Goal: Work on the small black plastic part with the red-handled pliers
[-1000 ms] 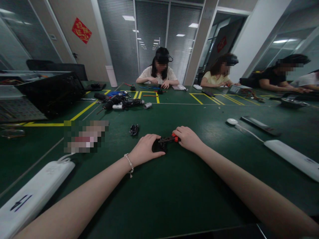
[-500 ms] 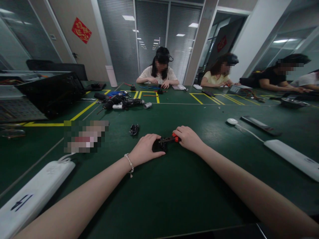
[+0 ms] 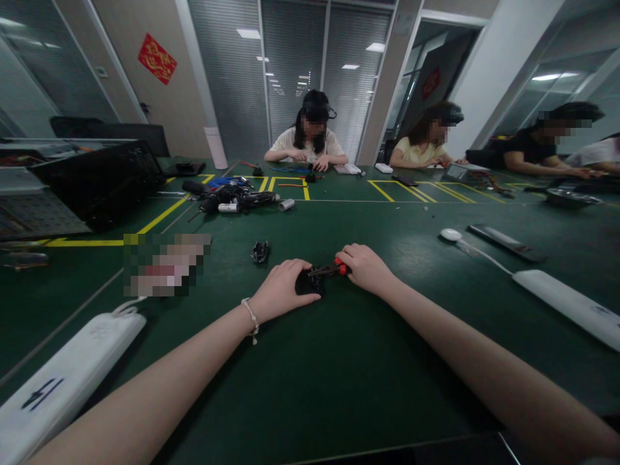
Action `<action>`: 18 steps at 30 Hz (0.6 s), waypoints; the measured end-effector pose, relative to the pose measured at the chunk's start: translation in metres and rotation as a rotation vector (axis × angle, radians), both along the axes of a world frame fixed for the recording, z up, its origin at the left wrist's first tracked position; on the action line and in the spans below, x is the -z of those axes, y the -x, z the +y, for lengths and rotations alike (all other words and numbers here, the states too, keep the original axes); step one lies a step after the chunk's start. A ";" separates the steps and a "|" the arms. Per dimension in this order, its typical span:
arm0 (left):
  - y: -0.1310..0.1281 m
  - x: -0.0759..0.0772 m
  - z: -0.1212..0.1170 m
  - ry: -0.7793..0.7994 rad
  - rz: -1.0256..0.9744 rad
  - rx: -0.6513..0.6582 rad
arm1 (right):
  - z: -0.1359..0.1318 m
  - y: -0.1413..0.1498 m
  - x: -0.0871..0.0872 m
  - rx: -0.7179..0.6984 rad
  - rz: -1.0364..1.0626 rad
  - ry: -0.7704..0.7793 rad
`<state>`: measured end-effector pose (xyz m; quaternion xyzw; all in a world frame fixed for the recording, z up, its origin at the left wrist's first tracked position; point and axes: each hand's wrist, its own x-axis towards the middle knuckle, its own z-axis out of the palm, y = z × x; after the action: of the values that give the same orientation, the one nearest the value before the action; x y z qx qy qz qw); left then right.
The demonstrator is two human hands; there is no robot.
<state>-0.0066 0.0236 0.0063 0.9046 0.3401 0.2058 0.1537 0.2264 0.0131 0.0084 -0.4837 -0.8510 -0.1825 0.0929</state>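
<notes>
My left hand (image 3: 285, 287), with a beaded bracelet on its wrist, is closed around a small black plastic part (image 3: 314, 284) on the green table. What kind of part it is I cannot make out. Red-handled needle-nose pliers (image 3: 327, 270) are gripped in my right hand (image 3: 363, 265). Their dark jaws point left and reach over the top of the black part, between thumb and fingers of my left hand. Whether the jaws pinch anything is too small to tell. Beyond my left hand lies another small black part (image 3: 260, 252) with an open, uneven shape.
White power strips lie on the left (image 3: 72, 381) and right (image 3: 566, 303). A black computer case (image 3: 101, 184) stands at the far left. Bundled black cables (image 3: 237, 197) lie ahead beside a grey metal cylinder (image 3: 287, 205). A co-worker (image 3: 314, 135) sits opposite, with others to the right.
Both hands keep their grip and place. The pliers' jaws have barely shifted over the black part.
</notes>
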 end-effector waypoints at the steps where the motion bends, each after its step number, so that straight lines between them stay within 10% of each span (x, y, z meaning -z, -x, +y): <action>1: 0.000 0.000 0.000 -0.001 0.001 0.000 | 0.000 0.000 0.000 0.003 -0.001 0.000; 18: 0.000 0.000 0.001 0.027 0.010 -0.003 | -0.001 0.000 -0.001 -0.012 0.008 0.013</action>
<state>-0.0068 0.0243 0.0064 0.9030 0.3448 0.1971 0.1639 0.2267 0.0122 0.0099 -0.4799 -0.8546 -0.1746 0.0944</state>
